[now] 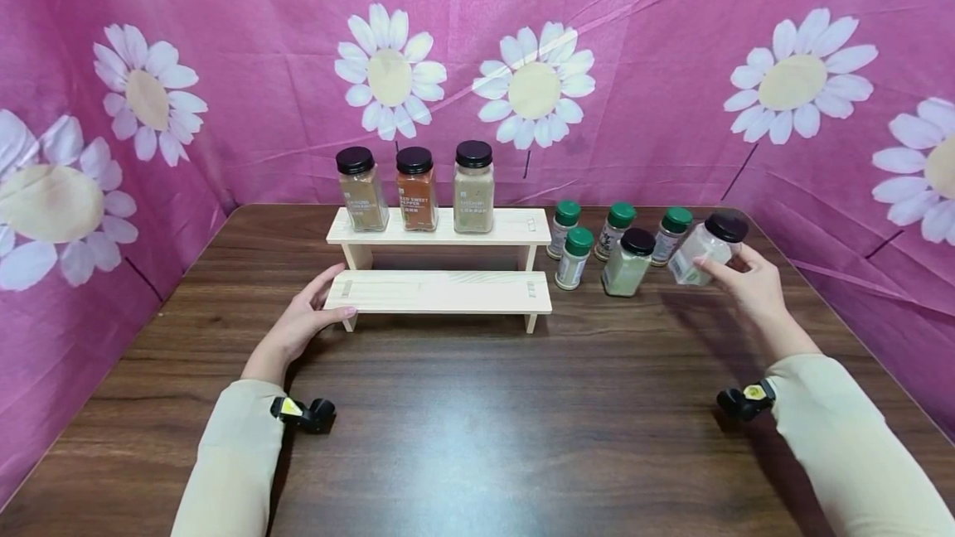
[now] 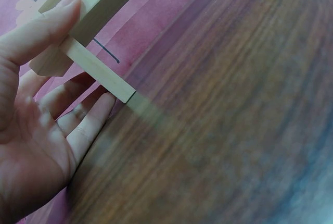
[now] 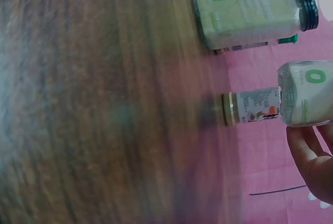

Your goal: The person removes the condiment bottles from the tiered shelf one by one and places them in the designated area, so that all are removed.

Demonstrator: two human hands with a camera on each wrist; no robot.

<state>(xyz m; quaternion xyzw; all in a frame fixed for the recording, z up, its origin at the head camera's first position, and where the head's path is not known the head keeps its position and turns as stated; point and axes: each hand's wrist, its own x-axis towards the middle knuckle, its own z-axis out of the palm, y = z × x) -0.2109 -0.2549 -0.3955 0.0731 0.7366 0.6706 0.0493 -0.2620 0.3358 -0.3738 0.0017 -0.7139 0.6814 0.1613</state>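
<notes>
Dark wooden table (image 1: 477,437), two-tier wooden rack (image 1: 440,292), five spice jars (image 1: 625,262) standing beside it

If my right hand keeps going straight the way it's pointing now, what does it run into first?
Probably the green-capped bottle just beyond the black-lidded jar that your right hand grips and tilts. The fingers point back and left toward it. Depth is unclear, so the black-lidded green-powder jar could come first.

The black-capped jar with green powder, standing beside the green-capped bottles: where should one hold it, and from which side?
Grip the green-powder jar around its flat-sided glass body, below the black cap. It stands upright, so fingers fit across opposite sides. Come from the front, probably: green-capped bottles crowd its left and rear, and the right hand holds a tilted jar at its right.
</notes>
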